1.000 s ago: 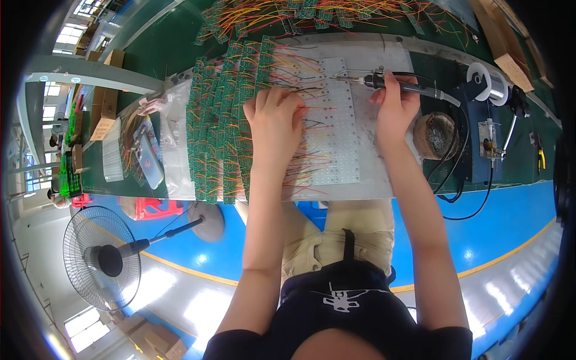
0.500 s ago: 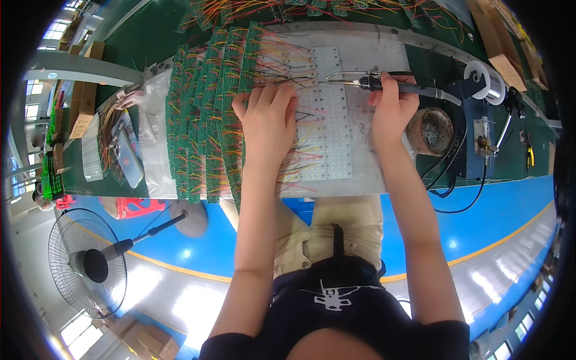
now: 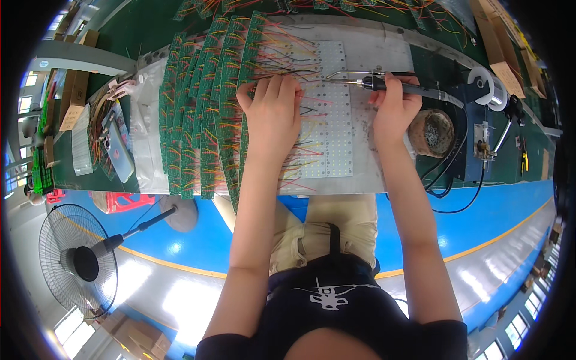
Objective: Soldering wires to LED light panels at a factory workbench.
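Note:
My right hand [image 3: 396,114] grips a black soldering iron [image 3: 414,88] with a thin metal feed tube alongside it. Its tip points left, over a white board [image 3: 337,138] dotted with rows of pads. My left hand [image 3: 273,108] is closed at the board's left side, fingers bunched around a thin wire; the fingertips are partly hidden. Red, yellow and black wires [image 3: 303,153] run from long green circuit strips [image 3: 231,129] onto the board. Those strips stand in several rows beneath and left of my left hand.
A solder spool [image 3: 487,87] stands on the right, near a round pot [image 3: 432,133] of metal bits and a black cable [image 3: 465,153]. Left lie a phone [image 3: 119,153] and plastic film [image 3: 147,132]. More wired boards [image 3: 336,6] lie at the back. A fan [image 3: 84,263] stands off the bench.
The whole view has shifted slightly. Both hands and the soldering iron keep nearly the same places relative to the board, and both grips look unchanged.

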The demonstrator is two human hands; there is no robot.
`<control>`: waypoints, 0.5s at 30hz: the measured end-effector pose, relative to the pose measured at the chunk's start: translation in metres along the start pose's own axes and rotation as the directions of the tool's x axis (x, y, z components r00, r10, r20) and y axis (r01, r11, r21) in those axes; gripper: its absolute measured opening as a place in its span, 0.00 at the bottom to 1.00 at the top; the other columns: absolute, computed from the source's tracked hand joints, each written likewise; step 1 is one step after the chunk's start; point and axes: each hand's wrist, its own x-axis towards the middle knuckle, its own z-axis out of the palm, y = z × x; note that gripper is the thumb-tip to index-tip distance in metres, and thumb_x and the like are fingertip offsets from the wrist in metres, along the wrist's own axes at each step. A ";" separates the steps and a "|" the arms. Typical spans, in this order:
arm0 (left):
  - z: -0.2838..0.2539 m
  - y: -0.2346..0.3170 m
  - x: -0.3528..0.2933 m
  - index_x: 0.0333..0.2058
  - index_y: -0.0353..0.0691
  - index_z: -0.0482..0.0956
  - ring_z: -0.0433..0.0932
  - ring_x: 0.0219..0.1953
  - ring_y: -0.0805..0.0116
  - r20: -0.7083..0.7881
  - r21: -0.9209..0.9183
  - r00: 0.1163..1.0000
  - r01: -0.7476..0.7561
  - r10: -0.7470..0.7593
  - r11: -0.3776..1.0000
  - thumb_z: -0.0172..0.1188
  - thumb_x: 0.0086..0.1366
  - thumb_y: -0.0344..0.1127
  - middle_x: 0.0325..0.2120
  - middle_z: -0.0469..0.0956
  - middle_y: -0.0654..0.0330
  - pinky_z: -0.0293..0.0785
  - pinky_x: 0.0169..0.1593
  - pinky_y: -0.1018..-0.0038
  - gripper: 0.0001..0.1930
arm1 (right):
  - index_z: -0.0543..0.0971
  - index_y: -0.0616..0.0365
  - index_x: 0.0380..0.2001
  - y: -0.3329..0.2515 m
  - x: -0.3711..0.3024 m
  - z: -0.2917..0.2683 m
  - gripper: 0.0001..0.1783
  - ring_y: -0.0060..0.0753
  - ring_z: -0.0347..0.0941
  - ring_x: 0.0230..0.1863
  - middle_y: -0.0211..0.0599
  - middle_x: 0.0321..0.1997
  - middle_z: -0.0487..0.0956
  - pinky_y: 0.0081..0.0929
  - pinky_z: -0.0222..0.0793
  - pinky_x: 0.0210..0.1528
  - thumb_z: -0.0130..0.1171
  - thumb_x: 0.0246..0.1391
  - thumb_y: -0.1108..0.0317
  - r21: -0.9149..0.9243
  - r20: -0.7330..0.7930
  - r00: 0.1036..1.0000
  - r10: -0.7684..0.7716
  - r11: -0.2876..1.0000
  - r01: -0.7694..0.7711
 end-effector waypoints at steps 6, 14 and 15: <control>0.003 0.000 0.000 0.31 0.44 0.70 0.72 0.36 0.63 -0.002 0.032 1.000 0.001 -0.001 0.999 0.57 0.53 0.28 0.27 0.73 0.65 0.55 0.48 0.61 0.07 | 0.67 0.63 0.24 0.004 0.001 -0.003 0.08 0.19 0.62 0.11 0.34 0.16 0.69 0.19 0.60 0.14 0.55 0.50 0.75 0.053 0.002 1.000 -0.007 0.999 0.006; 0.005 -0.001 0.000 0.30 0.44 0.70 0.71 0.36 0.63 -0.020 0.023 1.000 0.002 -0.001 1.000 0.57 0.53 0.28 0.27 0.72 0.64 0.56 0.48 0.60 0.07 | 0.67 0.63 0.24 0.003 0.001 -0.004 0.08 0.20 0.62 0.11 0.35 0.16 0.69 0.20 0.61 0.14 0.55 0.50 0.75 0.053 0.017 1.000 -0.005 0.999 0.004; 0.005 -0.001 -0.001 0.30 0.44 0.70 0.70 0.36 0.63 -0.017 0.022 1.000 0.001 0.000 1.000 0.57 0.52 0.28 0.27 0.71 0.62 0.56 0.49 0.59 0.06 | 0.67 0.63 0.24 0.003 0.001 -0.004 0.08 0.20 0.62 0.11 0.35 0.16 0.69 0.20 0.61 0.14 0.55 0.50 0.75 0.053 0.018 1.000 -0.005 0.999 0.004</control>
